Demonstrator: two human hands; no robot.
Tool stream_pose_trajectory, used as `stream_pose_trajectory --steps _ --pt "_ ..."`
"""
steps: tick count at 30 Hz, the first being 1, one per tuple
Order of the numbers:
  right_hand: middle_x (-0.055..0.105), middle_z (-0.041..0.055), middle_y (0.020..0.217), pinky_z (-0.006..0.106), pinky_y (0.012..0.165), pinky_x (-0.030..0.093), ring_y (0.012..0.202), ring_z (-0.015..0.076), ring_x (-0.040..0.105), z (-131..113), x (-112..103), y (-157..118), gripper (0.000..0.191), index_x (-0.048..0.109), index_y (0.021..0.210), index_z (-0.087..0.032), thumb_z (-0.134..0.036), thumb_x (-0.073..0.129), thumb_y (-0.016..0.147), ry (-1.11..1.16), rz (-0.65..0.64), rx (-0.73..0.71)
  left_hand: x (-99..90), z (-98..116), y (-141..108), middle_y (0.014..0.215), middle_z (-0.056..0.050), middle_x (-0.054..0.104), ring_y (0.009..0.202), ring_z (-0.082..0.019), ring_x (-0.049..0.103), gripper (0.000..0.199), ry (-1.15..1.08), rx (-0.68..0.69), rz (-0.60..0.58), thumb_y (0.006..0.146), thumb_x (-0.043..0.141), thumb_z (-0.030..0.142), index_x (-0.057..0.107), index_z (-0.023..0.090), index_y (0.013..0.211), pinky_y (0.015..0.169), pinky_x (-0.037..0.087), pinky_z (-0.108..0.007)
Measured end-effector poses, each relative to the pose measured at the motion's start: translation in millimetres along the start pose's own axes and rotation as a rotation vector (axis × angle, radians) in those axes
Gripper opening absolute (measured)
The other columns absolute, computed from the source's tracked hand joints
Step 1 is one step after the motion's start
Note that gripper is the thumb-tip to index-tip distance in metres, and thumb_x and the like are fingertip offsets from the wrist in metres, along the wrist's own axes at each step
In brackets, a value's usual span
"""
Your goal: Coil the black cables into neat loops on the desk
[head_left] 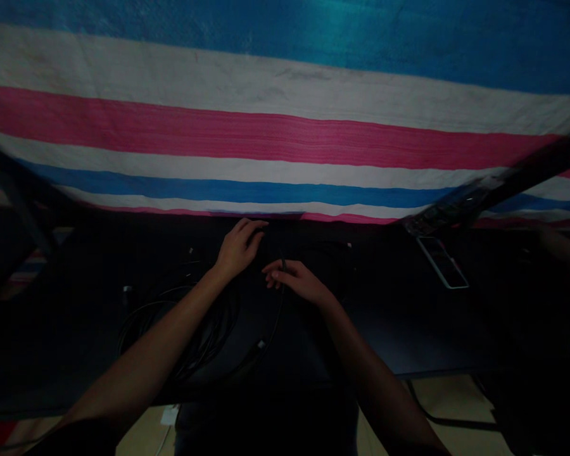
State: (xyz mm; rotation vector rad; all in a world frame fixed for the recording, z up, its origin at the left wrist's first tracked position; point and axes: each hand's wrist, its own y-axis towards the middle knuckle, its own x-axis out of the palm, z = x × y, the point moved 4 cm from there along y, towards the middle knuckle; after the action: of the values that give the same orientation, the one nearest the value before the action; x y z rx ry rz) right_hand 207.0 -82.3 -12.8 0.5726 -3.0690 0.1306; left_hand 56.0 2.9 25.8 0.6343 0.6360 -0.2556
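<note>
Over the dark table, my left hand [241,246] is near the striped sheet, its fingers bent; what lies under its fingertips is too dark to tell. My right hand [294,278] is closed on a thin black cable [281,310], which passes between thumb and fingers and curves down toward me. A light-tipped connector [261,344] lies below the hands. Under and beside my left forearm is a coil of black cable [218,335]. Another connector [127,289] sits left of the coil.
A striped sheet [285,139] hangs behind the table [408,335]. A phone [443,263] lies at the right, near a clear plastic package [449,208]. Dark slanted bars stand at both sides. Another person's blurred arm [563,247] shows at the far right.
</note>
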Motion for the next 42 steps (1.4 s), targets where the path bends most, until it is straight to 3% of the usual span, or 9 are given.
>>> stream_pose_trajectory --steps 5,11,15,22,28,34,38,42 --pt "0.068 0.0061 0.09 0.025 0.066 0.05 0.079 0.0148 0.067 3 6 -1 0.028 0.066 0.109 -0.013 -0.033 0.061 0.09 0.033 -0.093 0.027 -4.2 -14 2 0.104 -0.006 0.07 0.094 -0.021 0.065 0.02 -0.062 -0.135 0.157 0.094 0.054 0.024 0.066 0.019 0.108 0.085 0.052 -0.036" --pt "0.066 0.0012 0.076 0.022 0.056 0.046 0.057 0.0105 0.063 4 7 -2 0.027 0.063 0.11 -0.013 -0.032 0.056 0.092 0.09 -0.157 0.071 4.8 -32 3 0.102 -0.005 0.072 0.097 -0.021 0.066 0.02 -0.156 -0.255 0.117 0.093 0.055 0.03 0.066 0.019 0.104 0.09 0.051 -0.037" --pt "0.062 -0.0009 0.07 0.021 0.051 0.043 0.051 0.0092 0.057 3 2 0 0.026 0.063 0.107 -0.013 -0.032 0.052 0.093 0.062 -0.038 0.054 10.2 -37 3 0.1 -0.005 0.072 0.094 -0.021 0.066 0.021 -0.193 -0.269 0.057 0.092 0.055 0.033 0.066 0.019 0.103 0.088 0.051 -0.037" --pt "0.061 0.0016 0.076 0.024 0.058 0.044 0.063 0.0119 0.057 3 -17 5 0.024 0.067 0.099 -0.015 -0.033 0.052 0.092 -0.015 0.254 -0.068 15.2 -31 3 0.099 -0.005 0.071 0.088 -0.019 0.066 0.027 -0.272 -0.276 -0.061 0.085 0.065 0.036 0.064 0.018 0.105 0.079 0.053 -0.034" --pt "0.063 0.0054 0.1 0.026 0.068 0.048 0.082 0.0147 0.058 -4 -17 1 0.025 0.07 0.106 -0.019 -0.032 0.053 0.093 -0.117 0.175 -0.122 12.9 -30 4 0.092 -0.005 0.07 0.077 -0.016 0.064 0.021 -0.388 -0.308 -0.016 0.085 0.064 0.032 0.065 0.018 0.101 0.07 0.054 -0.03" --pt "0.068 0.0068 0.099 0.027 0.071 0.048 0.084 0.0158 0.063 -1 -7 1 0.025 0.068 0.106 -0.017 -0.034 0.053 0.095 0.005 0.015 -0.061 13.6 -31 4 0.094 -0.005 0.071 0.079 -0.016 0.064 0.02 -0.405 -0.312 -0.019 0.085 0.064 0.032 0.065 0.019 0.1 0.07 0.054 -0.031" --pt "0.068 0.0062 0.085 0.027 0.069 0.047 0.078 0.0156 0.062 -2 -3 2 0.027 0.065 0.09 -0.015 -0.038 0.052 0.095 0.033 0.036 -0.052 17.3 -25 3 0.095 -0.005 0.07 0.083 -0.018 0.065 0.021 -0.338 -0.233 -0.132 0.086 0.062 0.033 0.066 0.018 0.1 0.073 0.053 -0.031" --pt "0.06 0.0 0.067 0.026 0.064 0.045 0.064 0.0136 0.058 -3 -3 1 0.024 0.062 0.093 -0.015 -0.037 0.052 0.094 0.037 0.066 -0.028 21.0 -18 1 0.089 -0.003 0.068 0.081 -0.018 0.064 0.019 -0.27 -0.172 -0.239 0.084 0.061 0.03 0.066 0.019 0.098 0.073 0.052 -0.032"
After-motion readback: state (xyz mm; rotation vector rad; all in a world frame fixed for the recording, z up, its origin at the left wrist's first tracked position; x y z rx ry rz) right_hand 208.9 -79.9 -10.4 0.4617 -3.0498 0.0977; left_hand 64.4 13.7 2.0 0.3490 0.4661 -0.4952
